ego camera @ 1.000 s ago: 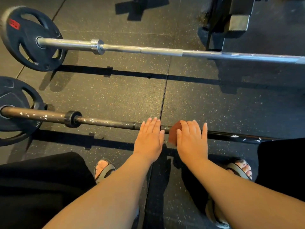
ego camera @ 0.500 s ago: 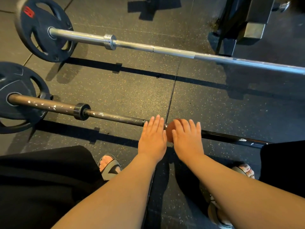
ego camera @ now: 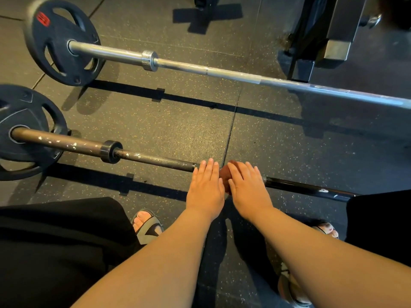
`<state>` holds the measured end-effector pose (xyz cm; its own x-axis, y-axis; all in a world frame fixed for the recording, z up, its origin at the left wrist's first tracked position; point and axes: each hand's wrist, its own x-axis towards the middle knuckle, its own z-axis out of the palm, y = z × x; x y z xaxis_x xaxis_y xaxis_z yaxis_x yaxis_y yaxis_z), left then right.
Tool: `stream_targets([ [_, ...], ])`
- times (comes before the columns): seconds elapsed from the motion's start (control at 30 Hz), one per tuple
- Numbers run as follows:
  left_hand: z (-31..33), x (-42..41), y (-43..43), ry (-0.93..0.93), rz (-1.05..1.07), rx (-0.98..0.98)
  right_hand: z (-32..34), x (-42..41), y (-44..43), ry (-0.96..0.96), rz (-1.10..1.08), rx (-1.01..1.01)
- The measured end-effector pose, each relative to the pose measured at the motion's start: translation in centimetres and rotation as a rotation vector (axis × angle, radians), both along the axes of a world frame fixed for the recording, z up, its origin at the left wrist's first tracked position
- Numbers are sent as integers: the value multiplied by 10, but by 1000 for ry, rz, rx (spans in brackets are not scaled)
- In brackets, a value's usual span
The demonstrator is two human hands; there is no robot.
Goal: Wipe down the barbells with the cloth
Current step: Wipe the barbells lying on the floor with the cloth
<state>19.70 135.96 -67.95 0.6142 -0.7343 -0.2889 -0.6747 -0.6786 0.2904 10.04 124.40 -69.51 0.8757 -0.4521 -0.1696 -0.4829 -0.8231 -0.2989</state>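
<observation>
Two hands side by side on the dark barbell [ego camera: 153,158] across the rubber floor [ego camera: 178,121]. Left hand [ego camera: 205,187] laid flat, fingers straight, gripping nothing. Right hand [ego camera: 249,185] pressed over reddish-brown cloth [ego camera: 224,176], bunched against the bar between both hands.

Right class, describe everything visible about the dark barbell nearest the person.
The dark, chipped metal barbell lies flat on the speckled rubber floor, running left to right. A black weight plate sits on its left sleeve, inside a dark collar. Both hands rest on its middle: the left hand bare, the right hand pressing a reddish-brown cloth.
</observation>
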Motion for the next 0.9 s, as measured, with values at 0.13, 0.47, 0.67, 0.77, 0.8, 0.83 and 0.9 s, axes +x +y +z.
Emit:
stream_targets([
  [0.13, 2, -2, -6, -3, 15, 14, 7, -11, -16, 36, -6, -5],
  [0.47, -14, -20, -29, -68, -180, -138, 15, -27, -26, -86, -118, 242],
  [0.67, -20, -6, -33, -103, -246, -130, 7, -42, -34, -21, -219, 124],
  [0.77, -17, 3, -28, -156, -46, -85, 7, -40, -34, 24, -194, 78],
  [0.8, -16, 4, -27, -177, 40, -64, 6, -39, -33, 39, -199, 64],
  [0.83, -14, 3, -26, -198, 77, -66, 6, -37, -32, 55, -204, 46],
  [0.9, -12, -7, -35, -189, 19, -159, 5, -35, -31, 76, -195, 11],
])
